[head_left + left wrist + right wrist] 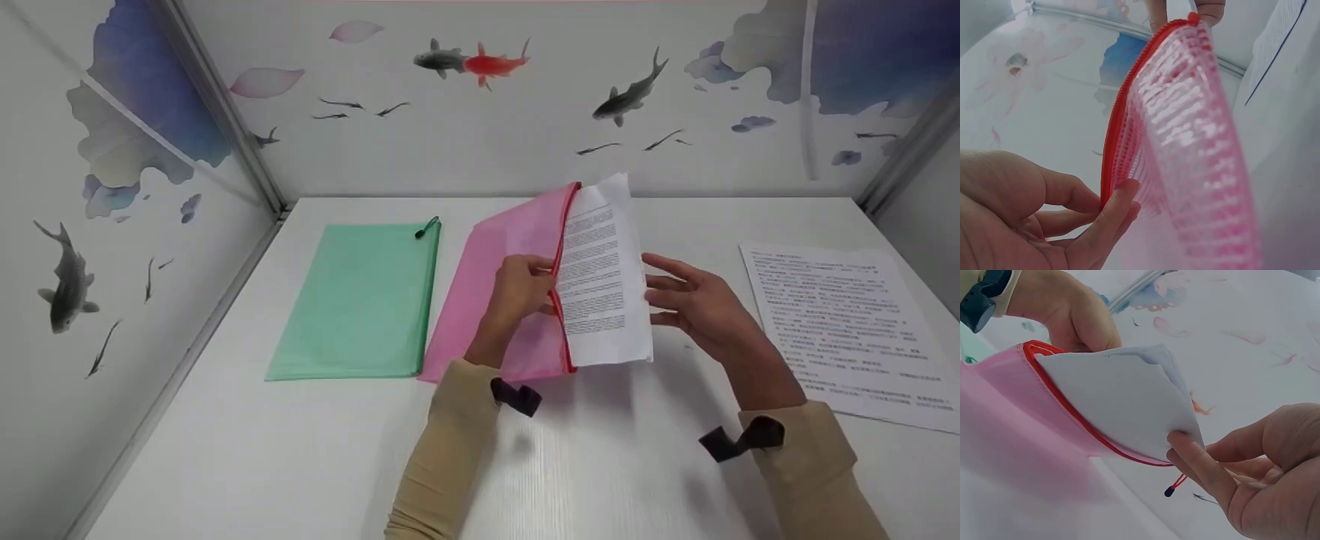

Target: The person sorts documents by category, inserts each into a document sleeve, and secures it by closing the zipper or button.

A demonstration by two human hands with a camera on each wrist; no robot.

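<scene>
My left hand [517, 296] pinches the red-zipped mouth of a pink mesh zip pouch [487, 247]. The left wrist view shows thumb and fingers on the zipper edge [1111, 146], with the mouth parted. Part of a stack of printed papers [600, 277] sits inside the pouch, and the rest sticks out to the right. My right hand [701, 304] holds the outer edge of this stack. In the right wrist view its fingers [1196, 458] lie on the blank side of the papers [1123, 394], with the thumb behind. Pouch and papers are tilted up from the table.
A green zip pouch [352, 300] lies flat on the white table [247, 465], left of the pink one. Another printed stack of sheets [847, 330] lies at the right. White panels painted with fish [487, 64] enclose the table at the back and sides.
</scene>
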